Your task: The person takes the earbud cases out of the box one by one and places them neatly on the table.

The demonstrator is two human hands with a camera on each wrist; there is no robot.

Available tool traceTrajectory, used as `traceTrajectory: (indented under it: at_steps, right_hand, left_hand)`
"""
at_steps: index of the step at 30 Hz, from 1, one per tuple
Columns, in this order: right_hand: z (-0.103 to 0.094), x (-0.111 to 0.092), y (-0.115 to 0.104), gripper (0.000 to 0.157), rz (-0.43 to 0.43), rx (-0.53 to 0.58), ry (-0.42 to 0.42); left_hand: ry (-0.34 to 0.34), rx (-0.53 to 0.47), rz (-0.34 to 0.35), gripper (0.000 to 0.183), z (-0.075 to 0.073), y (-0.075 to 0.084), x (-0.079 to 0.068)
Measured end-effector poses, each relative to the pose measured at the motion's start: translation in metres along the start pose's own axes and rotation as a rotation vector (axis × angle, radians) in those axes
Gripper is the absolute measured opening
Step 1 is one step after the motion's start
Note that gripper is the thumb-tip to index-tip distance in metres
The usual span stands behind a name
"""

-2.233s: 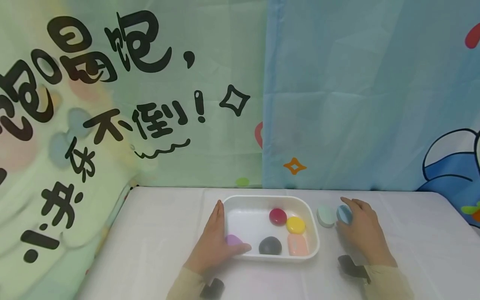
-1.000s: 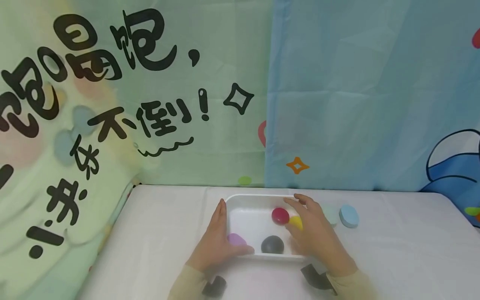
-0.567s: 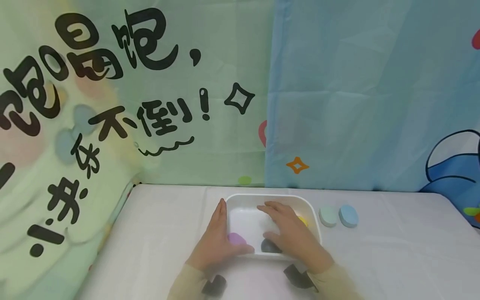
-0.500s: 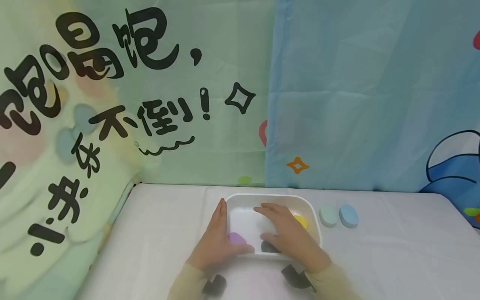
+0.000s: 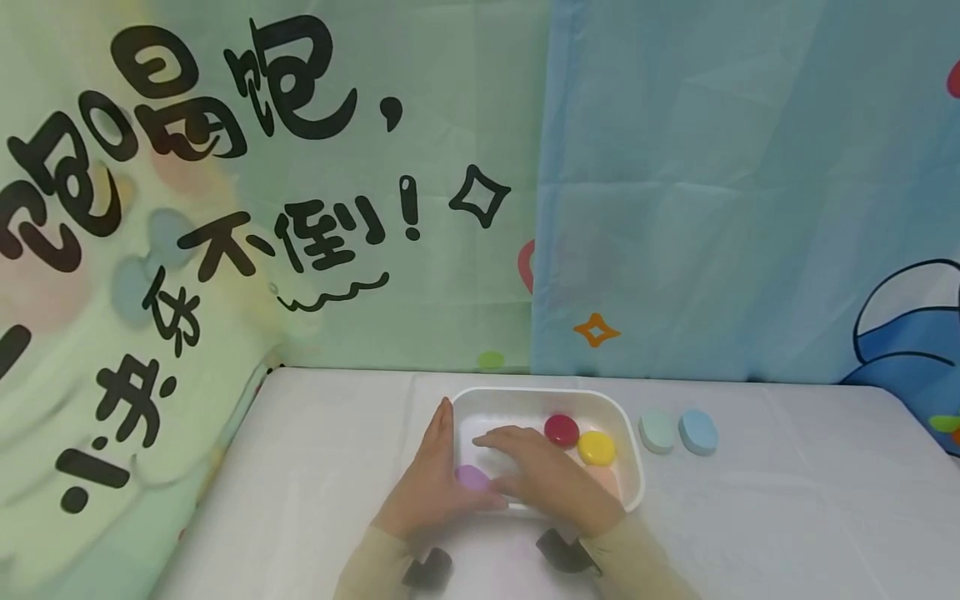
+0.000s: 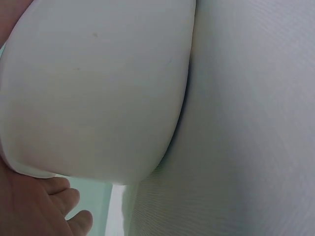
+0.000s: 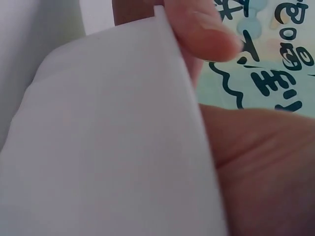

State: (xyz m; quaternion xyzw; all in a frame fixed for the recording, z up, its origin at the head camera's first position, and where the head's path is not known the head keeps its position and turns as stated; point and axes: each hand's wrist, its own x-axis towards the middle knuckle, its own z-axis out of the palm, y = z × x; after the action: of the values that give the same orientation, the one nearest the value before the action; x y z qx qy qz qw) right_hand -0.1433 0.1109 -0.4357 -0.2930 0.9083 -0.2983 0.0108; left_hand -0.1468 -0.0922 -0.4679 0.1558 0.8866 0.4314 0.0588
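Observation:
My left hand (image 5: 423, 492) holds the left side of a white tray (image 5: 491, 412), fingers along its outer wall and thumb at the near rim. Over the tray's near middle hovers my right hand (image 5: 551, 475), fingers apart, nothing seen between them. Its thumb is close to a purple rounded piece (image 5: 471, 477) in the near left corner. A red disc (image 5: 562, 431), a yellow disc (image 5: 596, 448) and a partly covered pale pink piece (image 5: 604, 478) lie at the tray's right. Both wrist views mostly show the tray's white outer wall (image 6: 98, 98).
To the right of the tray, a pale green disc (image 5: 657, 432) and a light blue disc (image 5: 698, 432) lie on the white tablecloth (image 5: 787, 500). Printed cloth hangs (image 5: 712, 167) stand behind and at the left.
My right hand has left the blue disc and moved left into the tray, past the yellow and red discs. The dark grey piece is now hidden beneath it. My left hand stays put.

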Motion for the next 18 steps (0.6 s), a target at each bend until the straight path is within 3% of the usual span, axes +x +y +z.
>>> traceTrajectory:
  at_steps: [9, 18]
  right_hand:
    - [0.003, 0.009, -0.005, 0.045, -0.059, 0.025, -0.060]
    - [0.006, 0.022, -0.009, 0.029, -0.075, 0.080, -0.158]
  left_hand:
    - [-0.025, -0.012, 0.004, 0.145, -0.001, -0.001, 0.001]
    - [-0.023, -0.009, 0.028, 0.145, -0.001, -0.004, 0.001]
